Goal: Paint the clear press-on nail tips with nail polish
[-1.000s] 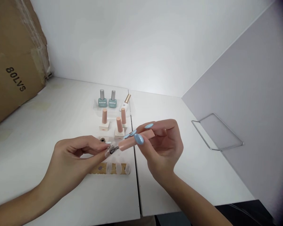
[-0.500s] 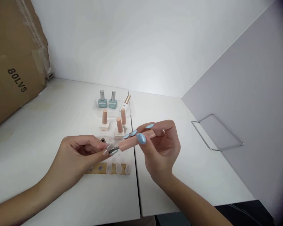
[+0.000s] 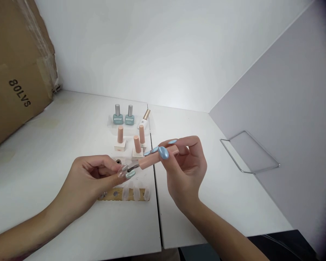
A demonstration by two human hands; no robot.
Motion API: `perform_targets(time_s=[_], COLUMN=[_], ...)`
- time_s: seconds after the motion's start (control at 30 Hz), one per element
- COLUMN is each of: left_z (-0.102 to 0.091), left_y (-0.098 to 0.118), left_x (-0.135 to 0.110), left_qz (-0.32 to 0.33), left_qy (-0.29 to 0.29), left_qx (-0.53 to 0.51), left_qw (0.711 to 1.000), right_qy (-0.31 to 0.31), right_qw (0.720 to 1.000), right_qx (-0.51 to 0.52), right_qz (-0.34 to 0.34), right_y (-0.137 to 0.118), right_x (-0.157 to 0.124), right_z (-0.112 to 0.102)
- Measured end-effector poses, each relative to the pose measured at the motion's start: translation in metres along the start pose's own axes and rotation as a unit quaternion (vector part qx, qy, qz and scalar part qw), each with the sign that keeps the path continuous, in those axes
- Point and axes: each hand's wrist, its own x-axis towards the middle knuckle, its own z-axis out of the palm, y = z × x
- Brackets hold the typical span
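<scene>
Now holds the brush (image 3: 133, 168) slightly higher than in the earlier frame, perhaps touching the false nail (image 3: 121, 172). Grips the pink cap (image 3: 152, 160) in the right hand (image 3: 187, 177); pinches the false nail in the left hand (image 3: 85, 183), blocking part of an open bottle (image 3: 118, 161) behind and of the brown strip (image 3: 119, 196) below. Has three pink-capped bottles (image 3: 137, 145) just beyond.

Soft, even light is brightest low on the back wall (image 3: 176, 81); the side wall (image 3: 282, 94) is duller grey, and shadows on the bench (image 3: 222, 203) are faint. Highlights gleam on the blue nails (image 3: 163, 153) of the right hand (image 3: 187, 174). The right border fades into blurred black, and the bottle labels (image 3: 118, 119) look soft.
</scene>
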Motion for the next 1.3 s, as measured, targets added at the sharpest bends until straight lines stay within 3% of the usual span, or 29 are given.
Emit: perform_targets(time_s=[0.2,0.3,0.47,0.73,0.97,1.2,1.3], left_z=[-0.0001,-0.0005,-0.0004,-0.0020,-0.0032,-0.0015,-0.0012], left_y=[-0.0058,-0.0071,-0.0036,-0.0092,-0.0051,-0.0083,-0.0079], left_x=[-0.0007,0.0006,0.0024,0.0011,0.0026,0.0022,0.0021], left_qz=[-0.007,-0.009,-0.010,-0.015,-0.026,-0.051,-0.044], left_qy=[0.003,-0.003,-0.011,-0.014,-0.017,-0.025,-0.022], left_qx=[-0.013,-0.026,-0.031,-0.039,-0.034,-0.049,-0.053], left_qw=[1.000,1.000,0.999,0.999,0.999,0.997,0.997], right_qy=[0.051,0.055,0.005,0.066,0.000,0.059,0.066], right_qw=[0.996,0.998,0.999,0.996,0.999,0.995,0.995], right_qx=[-0.039,-0.016,0.024,-0.017,0.029,0.014,0.015], right_qz=[0.062,0.033,-0.021,0.059,-0.014,0.081,0.073], right_y=[0.0019,0.0025,0.0014,0.0040,-0.0008,-0.0014,-0.0001], right_x=[0.0050,0.0046,-0.0008,0.0030,-0.0014,0.0032,0.0036], right_z=[-0.0034,-0.0031,0.0032,-0.0035,0.0037,-0.0001,-0.0013])
